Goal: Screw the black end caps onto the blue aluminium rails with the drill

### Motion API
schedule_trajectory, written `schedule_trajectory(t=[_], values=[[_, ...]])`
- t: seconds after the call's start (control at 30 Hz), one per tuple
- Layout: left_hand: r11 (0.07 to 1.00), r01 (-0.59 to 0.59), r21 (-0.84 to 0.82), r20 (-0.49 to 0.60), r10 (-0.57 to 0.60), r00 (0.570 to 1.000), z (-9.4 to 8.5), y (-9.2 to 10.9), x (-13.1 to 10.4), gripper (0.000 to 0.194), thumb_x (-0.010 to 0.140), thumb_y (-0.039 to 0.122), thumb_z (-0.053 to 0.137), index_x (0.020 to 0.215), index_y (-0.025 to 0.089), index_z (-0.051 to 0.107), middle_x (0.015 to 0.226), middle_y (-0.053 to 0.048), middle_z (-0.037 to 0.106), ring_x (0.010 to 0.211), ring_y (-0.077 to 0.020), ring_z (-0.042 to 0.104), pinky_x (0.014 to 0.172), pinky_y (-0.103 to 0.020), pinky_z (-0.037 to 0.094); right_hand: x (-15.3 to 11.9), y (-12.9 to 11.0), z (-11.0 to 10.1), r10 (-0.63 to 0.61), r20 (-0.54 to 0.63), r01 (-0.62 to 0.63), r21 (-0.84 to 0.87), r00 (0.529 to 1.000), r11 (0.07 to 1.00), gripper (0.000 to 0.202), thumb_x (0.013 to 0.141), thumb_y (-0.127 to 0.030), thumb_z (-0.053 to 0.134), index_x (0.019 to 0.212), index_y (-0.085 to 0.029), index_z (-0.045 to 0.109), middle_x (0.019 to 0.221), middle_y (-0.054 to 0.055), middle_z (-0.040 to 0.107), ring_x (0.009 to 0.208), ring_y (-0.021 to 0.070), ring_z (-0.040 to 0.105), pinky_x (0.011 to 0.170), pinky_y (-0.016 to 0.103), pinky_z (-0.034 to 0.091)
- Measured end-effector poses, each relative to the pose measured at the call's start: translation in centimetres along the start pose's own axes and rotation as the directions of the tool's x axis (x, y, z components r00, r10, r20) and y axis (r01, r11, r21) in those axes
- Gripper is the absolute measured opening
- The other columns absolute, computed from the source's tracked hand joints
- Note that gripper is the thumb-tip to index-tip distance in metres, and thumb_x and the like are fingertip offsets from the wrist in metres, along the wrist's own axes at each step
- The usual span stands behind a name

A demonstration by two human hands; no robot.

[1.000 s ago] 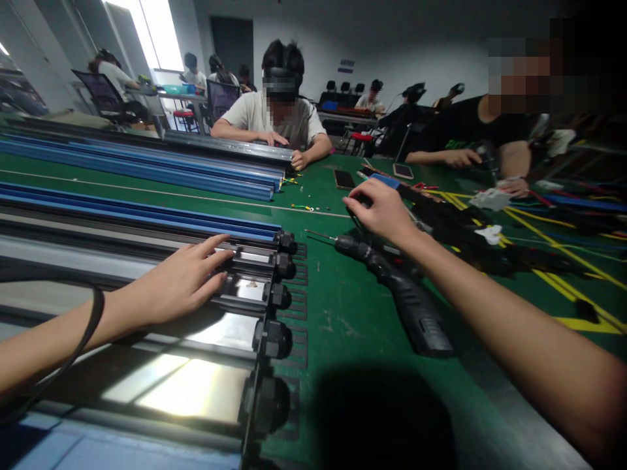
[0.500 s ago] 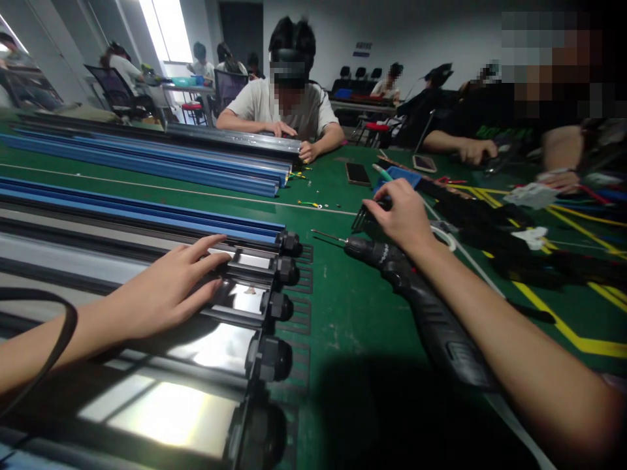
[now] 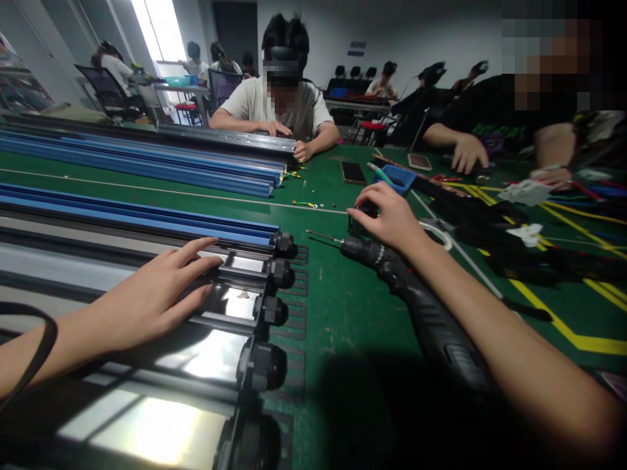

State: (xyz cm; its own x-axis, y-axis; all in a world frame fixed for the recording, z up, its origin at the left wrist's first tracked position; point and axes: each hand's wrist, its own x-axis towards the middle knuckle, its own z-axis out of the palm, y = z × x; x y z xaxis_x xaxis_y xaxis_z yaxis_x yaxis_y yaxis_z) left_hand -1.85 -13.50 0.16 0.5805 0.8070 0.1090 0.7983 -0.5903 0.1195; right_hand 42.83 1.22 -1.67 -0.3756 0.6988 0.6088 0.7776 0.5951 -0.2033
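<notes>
Right hand has drawn back from the blue tray near the worktop's far edge, pinching a black piece slack fingers could drop; left hand spreads wide over profiles.

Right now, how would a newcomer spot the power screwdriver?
On the green table, find the row of black end fittings. Right of it, below the right hand in the picture, lies the black power screwdriver. Its long, thin metal bit, pointing left toward that row, sets it apart from the chunky fittings.
</notes>
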Motion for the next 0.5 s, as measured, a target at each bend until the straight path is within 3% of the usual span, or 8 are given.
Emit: schedule_trajectory(t=[0.37,0.5], values=[[1.0,-0.003,0.009,-0.001,0.003,1.0,0.29,-0.41,-0.26,0.046,0.101,0.046,0.047,0.144,0.029,0.054,0.167,-0.004,0.029,0.14,-0.0317,0.048,0.113,-0.043,0.046,-0.52,-0.14,-0.36,0.037,-0.1,-0.033,0.04,0.994,0.999,0.008,0.09,-0.031,0.064,0.084,-0.025,0.065,0.102,0.008,0.064,0.1,0.0276,0.065,0.095,0.049,0.054],[1.0,0.005,0.007,0.002,-0.005,1.0,0.36,-0.44,-0.26,0.047,0.101,0.046,0.048,0.144,0.029,0.054,0.168,-0.004,0.028,0.141,-0.0314,0.047,0.113,-0.043,0.045,-0.43,0.15,-0.25,0.057,-0.098,-0.053,0.039,0.994,0.998,0.01,0.087,-0.029,0.065,0.097,-0.026,0.068,0.106,0.008,0.066,0.106,0.0291,0.065,0.098,0.049,0.054]])
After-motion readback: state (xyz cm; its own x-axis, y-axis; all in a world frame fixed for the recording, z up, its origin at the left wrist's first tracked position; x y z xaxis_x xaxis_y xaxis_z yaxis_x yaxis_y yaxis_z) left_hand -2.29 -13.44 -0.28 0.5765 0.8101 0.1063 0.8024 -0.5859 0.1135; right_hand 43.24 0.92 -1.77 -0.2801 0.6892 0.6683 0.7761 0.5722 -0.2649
